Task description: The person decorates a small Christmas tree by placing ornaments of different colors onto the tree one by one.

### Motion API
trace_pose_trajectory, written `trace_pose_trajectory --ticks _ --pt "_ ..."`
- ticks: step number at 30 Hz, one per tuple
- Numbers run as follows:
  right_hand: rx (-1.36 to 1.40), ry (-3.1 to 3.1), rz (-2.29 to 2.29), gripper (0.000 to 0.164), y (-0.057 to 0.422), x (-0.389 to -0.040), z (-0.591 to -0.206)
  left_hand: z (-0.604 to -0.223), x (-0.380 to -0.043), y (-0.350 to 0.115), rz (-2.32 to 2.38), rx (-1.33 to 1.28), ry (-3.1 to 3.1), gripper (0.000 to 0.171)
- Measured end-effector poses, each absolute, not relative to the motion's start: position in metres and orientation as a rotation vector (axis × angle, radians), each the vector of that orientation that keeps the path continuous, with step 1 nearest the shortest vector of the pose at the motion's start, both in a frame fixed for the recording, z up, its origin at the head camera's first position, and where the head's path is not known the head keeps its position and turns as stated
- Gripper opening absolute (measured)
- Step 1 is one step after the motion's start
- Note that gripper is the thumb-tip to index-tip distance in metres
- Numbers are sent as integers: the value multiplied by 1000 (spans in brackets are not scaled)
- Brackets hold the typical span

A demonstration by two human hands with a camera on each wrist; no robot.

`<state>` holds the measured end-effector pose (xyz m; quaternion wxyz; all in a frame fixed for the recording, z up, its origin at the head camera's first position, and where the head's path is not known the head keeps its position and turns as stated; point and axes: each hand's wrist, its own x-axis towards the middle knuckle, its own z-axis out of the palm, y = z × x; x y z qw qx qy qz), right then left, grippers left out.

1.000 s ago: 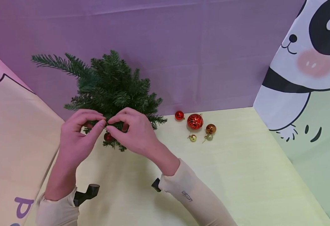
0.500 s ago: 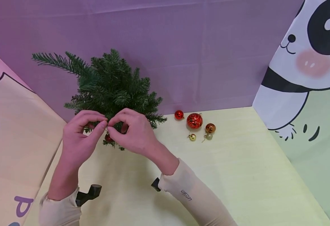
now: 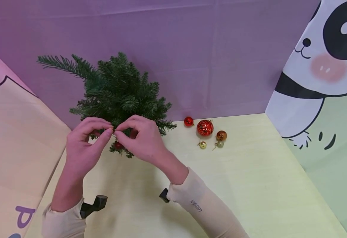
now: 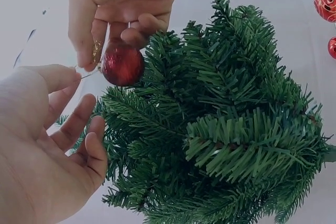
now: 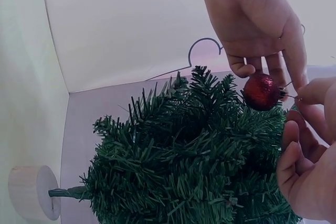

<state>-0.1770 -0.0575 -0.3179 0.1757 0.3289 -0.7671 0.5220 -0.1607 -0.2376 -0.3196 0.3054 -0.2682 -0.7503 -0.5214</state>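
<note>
A red glitter Christmas ball [image 4: 123, 64] hangs by a thin gold string [image 4: 89, 73] in front of the green artificial Christmas tree [image 3: 122, 87]. My left hand [image 3: 85, 147] pinches the string between thumb and forefinger. From the other side my right hand [image 3: 143, 138] pinches it too, fingertips close to the left ones. In the right wrist view the string spreads into a small loop from the ball's cap, and the ball [image 5: 261, 92] overlaps the branch tips. The head view shows only part of the ball [image 3: 118, 145], below the fingertips.
On the pale tabletop [image 3: 250, 165], right of the tree, lie a small red ball [image 3: 188, 121], a large patterned red ball [image 3: 205, 128], a copper ball [image 3: 221, 135] and two small gold ones [image 3: 202, 144]. A round wooden base [image 5: 32, 192] supports the tree. A purple cloth [image 3: 235, 66] hangs behind.
My left hand has shifted slightly right. A short stretch of gold string now shows between the two hands' fingertips, and the red ball sits a little further right under them.
</note>
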Motion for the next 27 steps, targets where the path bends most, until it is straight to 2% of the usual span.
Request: trace_pose_trajectory --ticks 11,27 --pt "880 -2078 1551 9 -55 -178 -318 -322 -155 -236 -1219 -554 -2078 18" --pt "711 -2072 1453 11 -63 -180 -319 -317 -158 -229 -1243 -408 -2068 9"
